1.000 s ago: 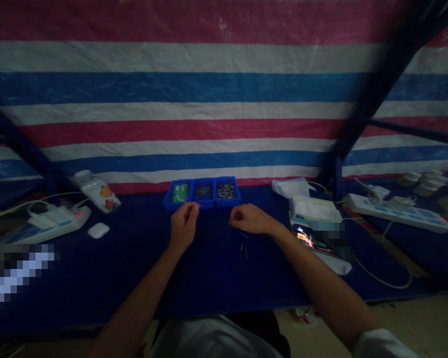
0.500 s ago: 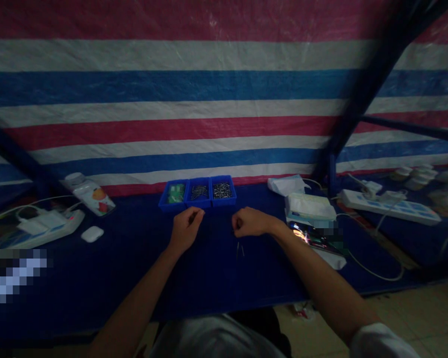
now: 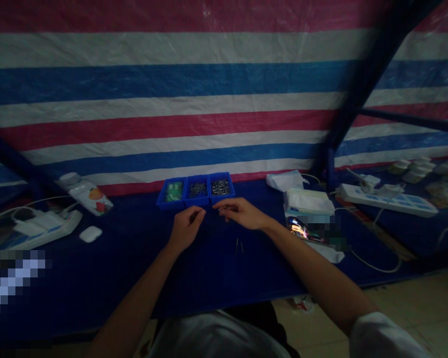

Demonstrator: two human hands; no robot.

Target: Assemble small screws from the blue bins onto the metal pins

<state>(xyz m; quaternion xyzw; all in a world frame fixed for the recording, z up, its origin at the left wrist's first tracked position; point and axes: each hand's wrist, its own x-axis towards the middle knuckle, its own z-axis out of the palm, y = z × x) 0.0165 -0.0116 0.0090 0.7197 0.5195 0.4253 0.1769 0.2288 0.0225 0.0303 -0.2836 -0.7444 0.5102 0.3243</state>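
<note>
My left hand [image 3: 186, 228] is closed in a pinch just in front of the blue bins; what its fingertips hold, if anything, is too small to name. Facing it, my right hand [image 3: 244, 214] has thumb and fingers brought together, with a tiny glint at the tips that I cannot make out. Behind the hands, three blue bins stand side by side: the left bin [image 3: 170, 205] with green pieces [image 3: 174, 191], the middle bin [image 3: 197, 202] and the right bin [image 3: 223, 198] with small metal parts [image 3: 220, 187]. Two thin metal pins [image 3: 237, 245] lie below my right hand.
On the left of the blue table [image 3: 134, 293] are a power strip [image 3: 65, 226], a white case [image 3: 90, 234] and a bottle [image 3: 88, 194]. To the right are a tissue pack [image 3: 309, 201], a phone [image 3: 306, 231] and another power strip [image 3: 390, 200] with cables.
My right hand has moved left and slightly up, toward my left hand and the right bin, its fingers now stretched farther forward. My left hand has stayed nearly still.
</note>
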